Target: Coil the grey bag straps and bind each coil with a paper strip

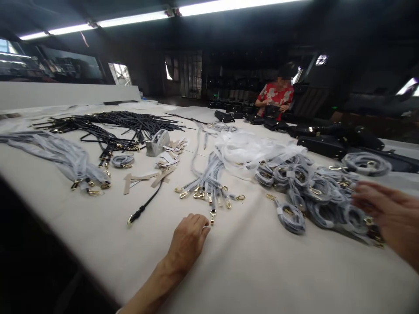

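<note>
My left hand [188, 239] rests on the pale table cloth [248, 266], fingers curled down loosely, just below the gold clasps of a bundle of plastic-wrapped grey straps [209, 181]. It holds nothing that I can see. My right hand [389, 213] hovers open, fingers spread, over the right edge of a heap of coiled wrapped straps [314, 192]. One coiled strap [291, 216] lies apart at the heap's near side.
A single black strap [145, 205] lies left of my left hand. Farther back sit a tape dispenser [157, 142], paper strips [144, 178], a pile of black straps [121, 122], clear plastic sleeves [248, 148] and black bags [334, 139]. A person in a red top [277, 98] works at the far side.
</note>
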Demonstrator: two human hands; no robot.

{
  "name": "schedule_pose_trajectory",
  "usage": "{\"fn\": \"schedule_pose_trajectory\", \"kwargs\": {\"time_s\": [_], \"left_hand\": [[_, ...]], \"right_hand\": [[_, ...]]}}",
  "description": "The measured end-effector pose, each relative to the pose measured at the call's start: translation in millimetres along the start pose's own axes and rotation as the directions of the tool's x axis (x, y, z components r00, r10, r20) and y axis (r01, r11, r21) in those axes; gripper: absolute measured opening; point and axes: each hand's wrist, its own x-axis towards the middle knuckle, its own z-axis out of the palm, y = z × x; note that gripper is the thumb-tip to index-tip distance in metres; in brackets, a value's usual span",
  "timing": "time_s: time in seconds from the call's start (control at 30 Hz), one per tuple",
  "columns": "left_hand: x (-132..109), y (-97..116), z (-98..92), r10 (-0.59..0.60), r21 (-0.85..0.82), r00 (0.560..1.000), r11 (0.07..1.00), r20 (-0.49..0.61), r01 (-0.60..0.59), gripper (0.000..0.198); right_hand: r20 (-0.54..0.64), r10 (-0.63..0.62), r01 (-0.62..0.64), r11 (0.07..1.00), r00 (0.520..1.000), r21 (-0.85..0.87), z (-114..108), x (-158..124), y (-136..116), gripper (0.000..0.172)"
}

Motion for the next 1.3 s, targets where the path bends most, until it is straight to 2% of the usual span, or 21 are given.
{"fn": "schedule_pose_trajectory", "kwargs": {"time_s": [0.03,0.07,0.13,0.17,0.23,0.3,0.37,0.43,0.53,0.6,0.67,0.8,0.9,1.03,1.1,1.17,1.23,1.3], "left_hand": [[-0.4,-2.0,3.6,-0.003,-0.014,1.000,1.000,-0.010,0.002,0.009],[-1.2,-2.6,7.6,0.003,-0.025,1.000,1.000,-0.012,-0.004,0.010],[-3.3,-1.0,15.6,0.031,-0.011,1.000,0.999,-0.002,-0.031,0.011],[-4.3,0.4,19.4,0.044,0.016,0.999,0.999,0.008,-0.044,0.013],[-5.8,2.5,26.5,0.059,0.085,0.998,0.995,0.026,-0.061,0.014],[-6.9,2.3,33.1,0.068,0.130,0.997,0.989,0.027,-0.071,0.015],[-7.7,0.2,39.3,0.080,0.152,0.997,0.985,0.018,-0.082,0.015],[-8.6,-2.5,44.7,0.083,0.167,0.997,0.983,-0.006,-0.081,0.015],[-9.6,-4.4,48.9,0.063,0.164,0.997,0.985,-0.053,-0.054,0.015],[-9.7,-3.5,48.2,0.051,0.138,0.997,0.990,-0.058,-0.043,0.015],[-9.1,-1.3,45.2,0.035,0.091,0.998,0.995,-0.049,-0.030,0.015],[-6.3,1.9,36.0,0.002,-0.046,0.997,0.999,-0.074,-0.005,0.014],[-4.0,-1.1,29.4,-0.028,-0.153,0.990,0.988,-0.140,0.007,0.013],[-4.2,-5.9,24.8,0.003,-0.196,0.963,0.979,-0.270,-0.058,0.016],[-8.8,0.3,23.6,0.096,-0.174,0.952,0.973,-0.290,-0.151,0.026],[-18.2,15.8,22.7,0.262,-0.119,0.931,0.947,-0.254,-0.299,0.042],[-32.6,37.8,23.0,0.451,-0.050,0.871,0.882,-0.193,-0.468,0.053],[-49.6,60.0,26.2,0.585,-0.019,0.800,0.805,-0.132,-0.592,0.047]], "right_hand": [[0.069,0.080,-0.084,0.995,0.994,0.050,30.5,-10.1,-14.6,0.041],[0.258,0.084,-0.096,0.995,0.962,0.034,64.1,-22.6,-30.3,0.042],[0.431,0.011,-0.029,0.999,0.902,0.033,133.7,-47.8,-61.1,0.038],[0.510,-0.063,0.061,0.998,0.858,0.020,167.0,-57.7,-75.1,0.039],[0.559,-0.113,0.117,0.993,0.821,0.029,227.0,-69.3,-98.3,0.039],[0.584,-0.097,0.118,0.993,0.806,0.001,277.5,-71.5,-114.0,0.043],[0.614,-0.031,0.073,0.996,0.789,-0.042,317.8,-68.8,-122.1,0.042],[0.646,0.052,-0.008,0.997,0.761,-0.071,346.5,-65.2,-123.2,0.035],[0.687,0.164,-0.162,0.984,0.708,-0.069,364.0,-60.0,-116.8,0.025],[0.713,0.217,-0.273,0.961,0.667,-0.038,359.3,-56.2,-111.8,0.024],[0.732,0.241,-0.388,0.921,0.637,0.034,345.0,-53.5,-108.7,0.023],[0.712,0.251,-0.585,0.765,0.655,0.269,300.7,-59.8,-106.6,0.020],[0.705,0.297,-0.691,0.622,0.644,0.369,260.5,-79.3,-100.8,0.009],[0.757,0.360,-0.808,0.466,0.545,0.360,198.3,-123.9,-88.3,0.010],[0.782,0.374,-0.844,0.417,0.498,0.338,164.9,-154.3,-82.1,0.017],[0.811,0.363,-0.860,0.409,0.459,0.305,131.3,-189.4,-75.2,0.029],[0.862,0.319,-0.857,0.466,0.394,0.219,97.6,-226.9,-67.4,0.045],[0.913,0.261,-0.806,0.581,0.313,0.110,63.1,-262.3,-60.7,0.055]]}}
